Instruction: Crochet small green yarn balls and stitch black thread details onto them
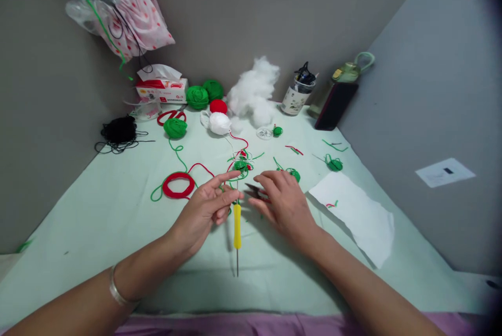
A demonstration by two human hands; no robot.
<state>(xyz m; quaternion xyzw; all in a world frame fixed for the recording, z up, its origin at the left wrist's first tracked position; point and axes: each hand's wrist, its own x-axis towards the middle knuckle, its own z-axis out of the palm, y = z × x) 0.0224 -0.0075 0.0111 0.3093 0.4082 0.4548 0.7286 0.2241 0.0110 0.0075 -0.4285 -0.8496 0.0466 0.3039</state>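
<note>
My left hand (pixel 206 202) stretches its index finger out while the thumb and other fingers pinch at the shaft of a yellow-handled crochet hook (pixel 237 227), which points toward me. Green yarn shows beside these fingertips; how it runs through them is hidden. In my right hand (pixel 288 205) is a small pair of dark thread snips (pixel 254 190), blades aimed left at the pinch. Just beyond the fingertips lies a small green crocheted piece (pixel 240 166) among red, white and green strands. A red yarn ring (pixel 178 185) lies left of my left hand.
Green yarn balls (pixel 197 97), a white ball (pixel 219 123), red-handled scissors (pixel 171 117) and black yarn (pixel 120 131) sit at back left. White stuffing (pixel 254 92), a pen jar (pixel 298 96) and a phone (pixel 336 105) against a bottle stand behind. White paper (pixel 356 218) lies right.
</note>
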